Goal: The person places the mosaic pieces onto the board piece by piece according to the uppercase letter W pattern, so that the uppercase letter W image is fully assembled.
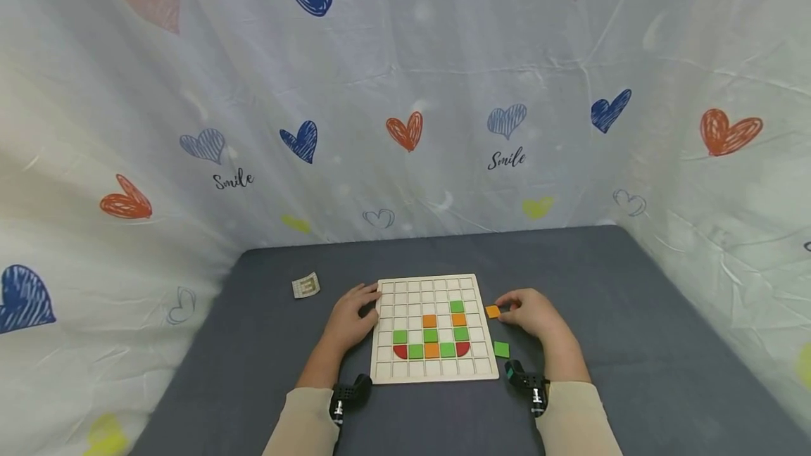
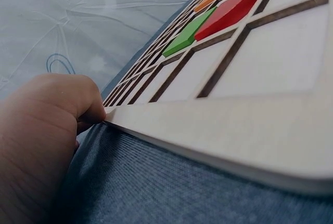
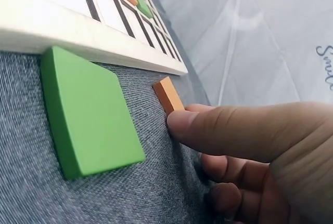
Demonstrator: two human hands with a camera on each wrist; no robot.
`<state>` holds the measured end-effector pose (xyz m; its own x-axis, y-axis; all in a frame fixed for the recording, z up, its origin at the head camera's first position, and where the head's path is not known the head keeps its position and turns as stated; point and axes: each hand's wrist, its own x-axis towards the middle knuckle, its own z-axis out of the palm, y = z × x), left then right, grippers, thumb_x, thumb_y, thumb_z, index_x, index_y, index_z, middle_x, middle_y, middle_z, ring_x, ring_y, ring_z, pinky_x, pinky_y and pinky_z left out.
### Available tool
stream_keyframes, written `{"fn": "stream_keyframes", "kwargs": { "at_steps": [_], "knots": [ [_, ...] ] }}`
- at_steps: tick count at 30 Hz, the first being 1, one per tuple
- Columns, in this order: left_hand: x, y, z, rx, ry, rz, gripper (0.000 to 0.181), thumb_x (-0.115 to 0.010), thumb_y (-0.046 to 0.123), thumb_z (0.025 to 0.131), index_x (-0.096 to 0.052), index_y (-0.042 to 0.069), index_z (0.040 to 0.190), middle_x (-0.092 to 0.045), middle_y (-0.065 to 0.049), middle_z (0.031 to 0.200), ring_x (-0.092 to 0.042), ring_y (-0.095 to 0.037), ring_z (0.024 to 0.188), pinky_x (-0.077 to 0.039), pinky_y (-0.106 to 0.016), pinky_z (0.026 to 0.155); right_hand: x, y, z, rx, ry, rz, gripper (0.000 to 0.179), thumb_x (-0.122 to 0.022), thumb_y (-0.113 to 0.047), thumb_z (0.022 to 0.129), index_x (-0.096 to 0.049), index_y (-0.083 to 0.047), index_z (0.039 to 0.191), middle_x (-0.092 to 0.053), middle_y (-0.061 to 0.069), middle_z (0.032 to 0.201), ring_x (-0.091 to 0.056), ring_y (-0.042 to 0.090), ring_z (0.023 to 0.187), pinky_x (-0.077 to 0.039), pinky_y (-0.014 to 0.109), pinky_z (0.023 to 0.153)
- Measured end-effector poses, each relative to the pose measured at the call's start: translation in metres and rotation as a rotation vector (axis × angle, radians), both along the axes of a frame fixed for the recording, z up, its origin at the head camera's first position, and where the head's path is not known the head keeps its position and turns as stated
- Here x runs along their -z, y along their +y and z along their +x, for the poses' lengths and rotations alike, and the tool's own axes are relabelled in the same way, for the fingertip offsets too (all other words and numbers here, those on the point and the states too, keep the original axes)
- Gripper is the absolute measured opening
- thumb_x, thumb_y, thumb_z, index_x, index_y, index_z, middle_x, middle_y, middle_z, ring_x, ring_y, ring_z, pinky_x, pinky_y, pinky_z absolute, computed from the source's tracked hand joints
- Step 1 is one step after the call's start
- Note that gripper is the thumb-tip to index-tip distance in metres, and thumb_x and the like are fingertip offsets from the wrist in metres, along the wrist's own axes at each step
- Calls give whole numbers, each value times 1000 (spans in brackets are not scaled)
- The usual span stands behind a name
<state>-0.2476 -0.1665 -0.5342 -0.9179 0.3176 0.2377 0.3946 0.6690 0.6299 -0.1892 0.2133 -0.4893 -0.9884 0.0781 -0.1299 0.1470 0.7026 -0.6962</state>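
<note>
A pale wooden grid board (image 1: 434, 378) lies flat on the dark table, with green, orange and red tiles set in some of its squares. My left hand (image 1: 347, 319) touches the board's left edge, thumb and fingers spread apart along it. In the left wrist view, the left hand (image 2: 47, 135) meets the board's rim near a corner. Just off the board's right edge, my right hand (image 1: 531, 309) pinches a small orange square tile (image 1: 492, 312) between thumb and fingers. The right wrist view has this orange tile (image 3: 167, 94) tilted, its lower end at the thumb tip.
A loose green tile (image 1: 501, 350) lies on the table beside the board's right edge, nearer me than the right hand. Left of the board's far corner is a small printed paper card (image 1: 306, 286). A heart-patterned curtain (image 1: 405, 181) hangs behind the table (image 1: 538, 252).
</note>
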Motion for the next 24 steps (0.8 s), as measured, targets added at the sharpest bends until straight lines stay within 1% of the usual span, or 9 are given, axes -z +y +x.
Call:
{"fn": "stream_keyframes", "kwargs": {
  "at_steps": [6, 11, 16, 20, 23, 24],
  "knots": [
    [0, 0, 0, 3, 11, 12, 43, -60, 15, 96, -68, 8, 137, -55, -5, 151, -38, -34, 147, -33, -62, 117, 3, 3, -1, -13, 10, 8, 26, -80, -13, 86, -78, -3, 110, -54, 6, 79, -49, 21, 70, -37, 32, 59],
    [0, 0, 1, -1, 9, 14, 43, -61, 14, 95, -68, 8, 138, -55, -5, 150, -38, -35, 147, -32, -62, 118, -3, 6, 0, 0, 21, 9, 28, -80, -16, 87, -77, -2, 111, -56, 6, 81, -51, 21, 73, -40, 32, 60],
    [-1, 1, 1, -4, 0, 8, 44, -61, 14, 96, -67, 8, 138, -54, -4, 151, -37, -34, 148, -31, -62, 118, -16, 8, 3, 14, 64, -13, 30, -81, -18, 89, -76, -2, 114, -57, 6, 84, -51, 22, 74, -41, 33, 61],
    [-3, 1, 1, -1, -9, 11, 44, -61, 15, 96, -67, 8, 138, -54, -4, 152, -36, -33, 148, -31, -61, 119, -30, 7, 4, 14, 111, -41, 32, -80, -19, 89, -76, -3, 116, -53, 6, 80, -48, 23, 73, -39, 33, 60],
    [-3, 1, 1, 2, -5, 11, 44, -61, 14, 95, -67, 7, 138, -54, -5, 151, -37, -35, 148, -32, -62, 118, -41, 2, 6, 13, 124, -48, 34, -80, -22, 90, -76, -5, 119, -49, 7, 80, -48, 24, 80, -39, 36, 63],
    [-3, 1, 1, 2, -7, 9, 44, -61, 14, 96, -67, 8, 138, -54, -5, 152, -37, -34, 148, -31, -61, 118, -45, -1, 6, 10, 124, -50, 35, -80, -23, 91, -75, -6, 120, -51, 8, 83, -49, 26, 84, -40, 38, 66]
  ]
}}
